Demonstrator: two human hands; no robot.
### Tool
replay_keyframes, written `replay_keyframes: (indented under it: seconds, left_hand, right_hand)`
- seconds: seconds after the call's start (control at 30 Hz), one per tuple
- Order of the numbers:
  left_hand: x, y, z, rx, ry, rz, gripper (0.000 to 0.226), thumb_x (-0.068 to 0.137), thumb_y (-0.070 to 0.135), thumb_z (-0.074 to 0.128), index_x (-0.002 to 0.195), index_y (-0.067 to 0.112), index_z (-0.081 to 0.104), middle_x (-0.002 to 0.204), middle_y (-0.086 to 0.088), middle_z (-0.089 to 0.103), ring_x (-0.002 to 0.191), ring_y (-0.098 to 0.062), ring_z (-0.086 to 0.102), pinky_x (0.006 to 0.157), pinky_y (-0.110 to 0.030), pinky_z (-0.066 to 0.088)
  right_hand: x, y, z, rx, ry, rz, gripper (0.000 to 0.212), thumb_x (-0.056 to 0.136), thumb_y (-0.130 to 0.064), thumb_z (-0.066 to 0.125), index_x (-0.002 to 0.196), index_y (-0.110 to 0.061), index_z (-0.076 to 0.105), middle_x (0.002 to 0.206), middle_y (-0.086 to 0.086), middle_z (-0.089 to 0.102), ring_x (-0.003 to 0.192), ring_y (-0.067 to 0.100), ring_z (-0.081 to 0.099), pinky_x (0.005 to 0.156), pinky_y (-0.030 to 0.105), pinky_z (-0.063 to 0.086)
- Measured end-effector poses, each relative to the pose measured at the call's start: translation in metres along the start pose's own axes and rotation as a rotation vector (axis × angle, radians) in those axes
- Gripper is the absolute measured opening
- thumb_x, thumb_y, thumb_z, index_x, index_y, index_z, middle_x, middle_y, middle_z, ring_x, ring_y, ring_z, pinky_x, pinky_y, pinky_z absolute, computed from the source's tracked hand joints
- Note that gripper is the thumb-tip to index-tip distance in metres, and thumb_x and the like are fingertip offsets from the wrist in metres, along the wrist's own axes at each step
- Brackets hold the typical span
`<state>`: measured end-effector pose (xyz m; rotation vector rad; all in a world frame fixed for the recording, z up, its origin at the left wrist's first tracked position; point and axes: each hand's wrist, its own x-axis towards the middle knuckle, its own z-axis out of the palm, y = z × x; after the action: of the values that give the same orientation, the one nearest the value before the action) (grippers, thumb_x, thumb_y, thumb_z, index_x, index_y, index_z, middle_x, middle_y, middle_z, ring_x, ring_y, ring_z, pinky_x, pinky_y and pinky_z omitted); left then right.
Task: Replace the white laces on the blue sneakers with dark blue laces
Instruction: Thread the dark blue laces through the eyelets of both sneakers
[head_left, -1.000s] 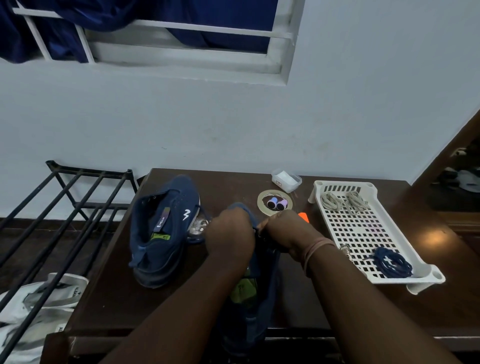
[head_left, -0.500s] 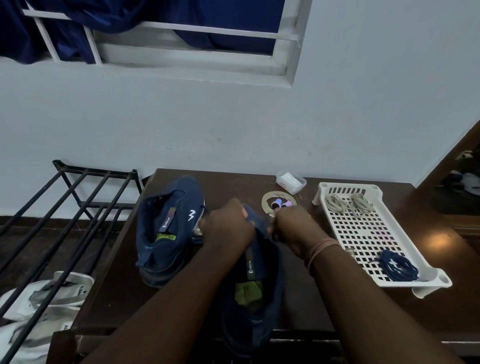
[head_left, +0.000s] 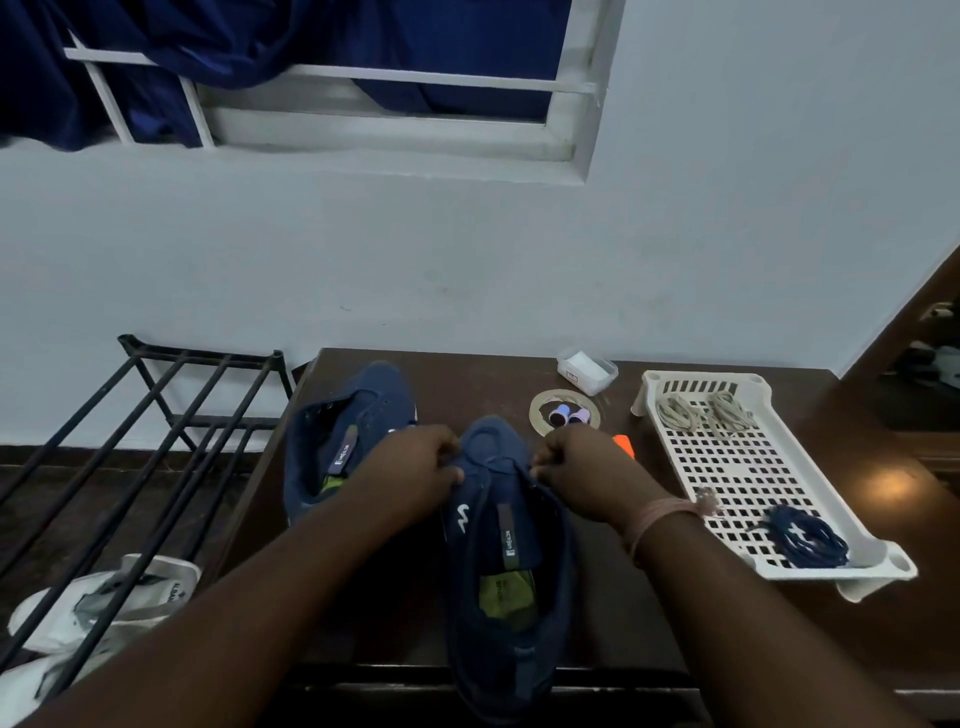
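At far left we see a black metal rack with a white bag lying under it on the floor. On the dark tabletop, the first blue sneaker lies with its toe toward the wall. Our left hand has its fingers curled, pinching the left edge of the second blue sneaker, which sits at the near edge of the tabletop, toe pointing away. Our right hand pinches that shoe's right edge the same way; whether a lace is between the fingers we cannot tell. Behind the hands lie a round tape ring and a small clear box. At right a white tray holds two pale lace bundles at its far end and a dark blue lace bundle at its near end.
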<state>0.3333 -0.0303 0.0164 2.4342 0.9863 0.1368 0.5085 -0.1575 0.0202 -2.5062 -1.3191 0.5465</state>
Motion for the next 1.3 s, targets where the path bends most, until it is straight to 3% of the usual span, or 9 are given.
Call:
replay_keyframes:
  seconds: [0.1,0.23,0.3,0.47,0.67,0.8,0.93,1.07,1.3]
  left_hand:
    - [-0.002,0.0,0.017,0.057,-0.001,0.054,0.021,0.092,0.026,0.063,0.111,0.02,0.065,0.114,-0.002,0.063,0.103,-0.02,0.06,0.089,-0.033,0.049]
    - [0.001,-0.006,0.033,0.063,0.079,0.085,0.008,0.092,0.025,0.062,0.09,0.023,0.055,0.101,0.001,0.055,0.09,-0.019,0.056,0.076,-0.033,0.045]
    - [0.0,-0.005,0.034,0.048,0.095,0.097,0.009,0.092,0.023,0.061,0.085,0.024,0.054,0.097,0.001,0.055,0.085,-0.017,0.055,0.076,-0.033,0.046]
    - [-0.002,0.0,0.033,0.059,0.119,0.089,0.009,0.094,0.021,0.054,0.086,0.019,0.057,0.096,-0.001,0.056,0.083,-0.018,0.056,0.075,-0.034,0.048]
    - [-0.003,0.008,0.024,0.068,0.092,-0.013,0.013,0.097,0.023,0.046,0.087,0.015,0.049,0.1,-0.01,0.061,0.083,-0.023,0.052,0.07,-0.031,0.036]
    - [-0.001,0.009,0.015,0.046,0.039,-0.101,0.012,0.092,0.02,0.048,0.091,0.009,0.052,0.096,-0.011,0.061,0.094,-0.032,0.059,0.073,-0.034,0.042]
    - [0.003,0.016,-0.004,-0.071,0.036,-0.153,0.01,0.089,0.021,0.05,0.089,0.015,0.058,0.09,-0.003,0.066,0.088,-0.021,0.061,0.075,-0.033,0.049]
    - [0.002,0.019,-0.025,-0.27,0.182,-0.204,0.013,0.088,0.024,0.052,0.085,0.022,0.064,0.082,0.005,0.071,0.077,-0.017,0.068,0.073,-0.037,0.058]
    - [-0.025,0.031,-0.086,-0.754,0.315,-0.162,0.014,0.093,0.024,0.062,0.088,0.019,0.074,0.072,0.004,0.069,0.058,-0.012,0.057,0.057,-0.026,0.044]
  right_hand:
    - [0.006,-0.004,0.002,0.16,0.029,0.032,0.016,0.092,-0.022,0.055,0.089,-0.015,0.07,0.09,0.008,0.068,0.083,0.025,0.061,0.075,0.029,0.047]
    - [0.006,-0.007,-0.03,0.881,0.306,0.075,0.02,0.084,-0.003,0.056,0.072,-0.013,0.068,0.08,0.014,0.072,0.076,0.026,0.066,0.07,0.036,0.053]
    - [0.004,-0.007,-0.034,0.697,0.356,0.002,0.014,0.085,-0.006,0.062,0.08,-0.014,0.072,0.082,0.006,0.072,0.078,0.021,0.068,0.067,0.029,0.055]
    - [0.006,-0.005,0.008,0.049,0.05,-0.001,0.015,0.091,-0.024,0.061,0.097,-0.013,0.069,0.097,0.009,0.069,0.094,0.027,0.065,0.071,0.025,0.048]
    - [0.005,0.006,-0.016,0.127,0.136,0.191,0.017,0.095,-0.017,0.045,0.095,-0.007,0.059,0.095,0.014,0.06,0.085,0.03,0.057,0.064,0.029,0.042]
    - [0.0,0.024,-0.042,0.49,0.426,0.377,0.038,0.081,-0.032,0.04,0.09,-0.002,0.061,0.086,0.015,0.066,0.08,0.034,0.063,0.07,0.038,0.053]
    - [-0.004,0.026,-0.05,0.864,0.441,0.422,0.035,0.074,-0.037,0.044,0.072,-0.005,0.06,0.073,0.018,0.067,0.064,0.03,0.056,0.063,0.039,0.045]
    - [-0.02,0.008,-0.061,0.746,0.566,0.245,0.022,0.079,-0.029,0.049,0.062,-0.014,0.045,0.061,0.01,0.039,0.058,0.019,0.035,0.056,0.037,0.031]
    - [-0.059,-0.012,-0.088,0.571,0.481,0.064,0.032,0.085,-0.029,0.063,0.074,0.002,0.062,0.066,0.018,0.058,0.056,0.016,0.049,0.059,0.031,0.04]
